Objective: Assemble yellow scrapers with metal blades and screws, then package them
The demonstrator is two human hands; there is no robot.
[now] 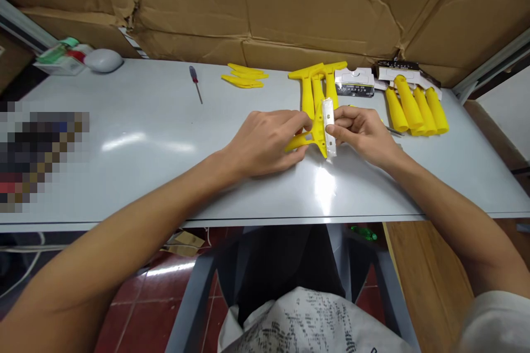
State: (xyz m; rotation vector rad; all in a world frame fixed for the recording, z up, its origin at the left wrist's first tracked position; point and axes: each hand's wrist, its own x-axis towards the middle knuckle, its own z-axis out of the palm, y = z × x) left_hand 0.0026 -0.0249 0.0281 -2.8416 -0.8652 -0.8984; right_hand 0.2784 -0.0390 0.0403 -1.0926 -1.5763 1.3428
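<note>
My left hand (265, 143) is closed around the narrow neck of a yellow scraper (318, 129), just above the table. Along the scraper's wide edge lies a flat silvery blade (330, 140) with small holes in it. My right hand (364, 133) pinches this blade between thumb and fingers, against the scraper head. Directly behind my hands lie several yellow T-shaped scraper bodies (307, 96). Hollow yellow handle sleeves (409, 105) lie to the right of my right hand, and a thin metal tool (394, 132) is partly hidden by that hand.
On the white table (157, 187) a screwdriver (196, 81) lies left of several thin yellow strips (246, 76). Small printed boxes (354, 83) stand at the back right. A rounded white object (103, 60) sits at the back left, before a cardboard wall (199, 0).
</note>
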